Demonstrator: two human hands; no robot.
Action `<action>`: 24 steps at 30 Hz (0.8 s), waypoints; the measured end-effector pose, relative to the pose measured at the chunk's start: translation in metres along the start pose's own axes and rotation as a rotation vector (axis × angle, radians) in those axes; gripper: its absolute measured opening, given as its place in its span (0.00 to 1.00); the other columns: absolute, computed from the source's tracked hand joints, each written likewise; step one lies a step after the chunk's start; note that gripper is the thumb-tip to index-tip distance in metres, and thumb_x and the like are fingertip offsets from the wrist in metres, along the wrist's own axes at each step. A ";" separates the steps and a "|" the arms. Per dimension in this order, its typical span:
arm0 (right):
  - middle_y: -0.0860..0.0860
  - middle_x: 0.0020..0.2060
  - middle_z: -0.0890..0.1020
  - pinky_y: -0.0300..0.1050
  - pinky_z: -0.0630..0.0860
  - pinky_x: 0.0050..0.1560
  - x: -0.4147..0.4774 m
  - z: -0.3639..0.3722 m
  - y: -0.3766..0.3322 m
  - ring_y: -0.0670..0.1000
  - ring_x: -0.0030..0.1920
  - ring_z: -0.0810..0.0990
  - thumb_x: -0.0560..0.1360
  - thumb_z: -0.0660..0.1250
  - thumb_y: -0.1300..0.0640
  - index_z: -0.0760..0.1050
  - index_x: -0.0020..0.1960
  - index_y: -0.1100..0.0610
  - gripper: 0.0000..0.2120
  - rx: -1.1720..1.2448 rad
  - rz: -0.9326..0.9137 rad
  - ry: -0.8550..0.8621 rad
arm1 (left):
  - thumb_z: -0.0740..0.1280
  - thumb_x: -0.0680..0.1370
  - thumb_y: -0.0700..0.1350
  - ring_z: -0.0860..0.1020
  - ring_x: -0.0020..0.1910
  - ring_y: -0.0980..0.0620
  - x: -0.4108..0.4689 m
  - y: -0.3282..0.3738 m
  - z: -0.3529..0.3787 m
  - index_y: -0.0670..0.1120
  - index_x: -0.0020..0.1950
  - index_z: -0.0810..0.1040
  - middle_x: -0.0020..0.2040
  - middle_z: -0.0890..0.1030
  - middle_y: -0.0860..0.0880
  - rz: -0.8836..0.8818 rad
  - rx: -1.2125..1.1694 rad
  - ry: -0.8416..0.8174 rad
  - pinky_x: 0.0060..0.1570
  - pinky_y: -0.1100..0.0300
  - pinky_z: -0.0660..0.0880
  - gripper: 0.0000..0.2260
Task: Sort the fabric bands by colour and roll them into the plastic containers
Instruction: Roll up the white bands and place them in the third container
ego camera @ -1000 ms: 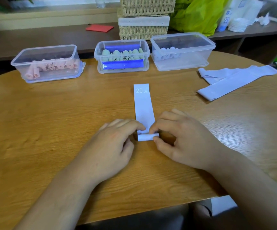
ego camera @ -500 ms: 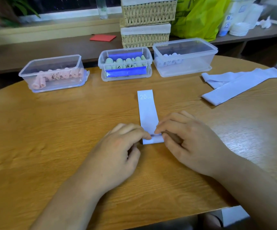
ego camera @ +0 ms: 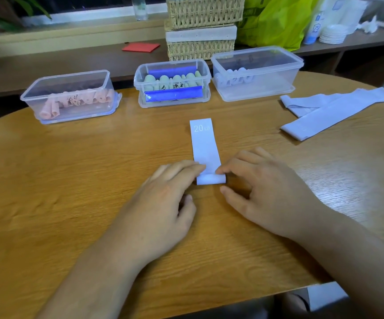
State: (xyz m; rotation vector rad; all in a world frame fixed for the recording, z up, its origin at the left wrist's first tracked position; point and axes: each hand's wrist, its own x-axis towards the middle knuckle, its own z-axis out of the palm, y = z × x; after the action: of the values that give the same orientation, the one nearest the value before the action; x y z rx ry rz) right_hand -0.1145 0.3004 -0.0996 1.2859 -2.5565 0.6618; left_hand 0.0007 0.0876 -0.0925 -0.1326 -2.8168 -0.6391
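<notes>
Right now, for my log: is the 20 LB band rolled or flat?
Partly rolled: the band curls at its near end between left hand and right hand; the rest lies flat.

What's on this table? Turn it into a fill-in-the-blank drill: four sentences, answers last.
1. The pale band is printed "____ LB".
2. The leftmost container holds ____ rolls.
3. The left hand and right hand touch the end of the pale band that is ____ up.
4. The loose bands lie to the ____ of the three containers.
Missing words: 20; pink; rolled; right.
</notes>
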 end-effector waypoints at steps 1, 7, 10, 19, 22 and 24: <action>0.38 0.55 0.79 0.53 0.77 0.58 0.000 0.000 0.000 0.44 0.56 0.73 0.78 0.62 0.40 0.79 0.63 0.43 0.16 -0.003 0.004 -0.003 | 0.65 0.81 0.42 0.67 0.74 0.61 0.000 0.001 -0.001 0.55 0.77 0.72 0.73 0.71 0.63 0.001 -0.014 0.015 0.74 0.60 0.66 0.24; 0.39 0.56 0.80 0.54 0.78 0.58 0.002 0.005 0.001 0.47 0.58 0.75 0.81 0.61 0.40 0.80 0.65 0.43 0.17 -0.023 0.034 -0.015 | 0.65 0.80 0.43 0.69 0.71 0.61 0.000 0.003 -0.002 0.56 0.71 0.75 0.69 0.73 0.64 0.030 0.008 -0.014 0.71 0.56 0.70 0.20; 0.39 0.56 0.80 0.54 0.78 0.57 0.003 0.005 0.001 0.47 0.57 0.75 0.82 0.60 0.42 0.79 0.65 0.43 0.16 -0.035 0.039 -0.023 | 0.66 0.80 0.42 0.70 0.69 0.60 0.000 0.003 -0.003 0.57 0.71 0.74 0.67 0.74 0.64 -0.003 -0.035 0.012 0.65 0.59 0.72 0.20; 0.39 0.44 0.77 0.51 0.73 0.53 -0.006 -0.007 -0.012 0.47 0.48 0.74 0.76 0.64 0.43 0.79 0.52 0.43 0.08 -0.090 -0.025 -0.049 | 0.64 0.76 0.34 0.74 0.64 0.57 -0.001 0.004 -0.009 0.55 0.65 0.78 0.60 0.77 0.64 -0.034 -0.097 0.104 0.63 0.61 0.70 0.22; 0.40 0.44 0.77 0.51 0.73 0.53 -0.006 -0.006 -0.013 0.47 0.48 0.74 0.76 0.64 0.43 0.80 0.51 0.44 0.09 -0.096 -0.022 -0.032 | 0.61 0.75 0.36 0.74 0.69 0.58 -0.001 0.006 -0.008 0.54 0.67 0.78 0.65 0.77 0.64 0.040 -0.099 0.045 0.68 0.56 0.71 0.24; 0.41 0.44 0.77 0.53 0.74 0.52 -0.005 -0.005 -0.011 0.47 0.47 0.74 0.77 0.64 0.43 0.81 0.52 0.43 0.10 -0.089 -0.015 -0.016 | 0.61 0.75 0.36 0.72 0.71 0.58 -0.001 0.006 -0.006 0.54 0.69 0.77 0.68 0.76 0.64 0.078 -0.083 -0.002 0.69 0.52 0.72 0.25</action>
State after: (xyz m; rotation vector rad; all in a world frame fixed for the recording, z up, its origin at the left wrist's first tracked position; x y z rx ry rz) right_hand -0.1030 0.3004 -0.0933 1.2843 -2.5552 0.5305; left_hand 0.0037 0.0902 -0.0851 -0.2572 -2.7723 -0.7377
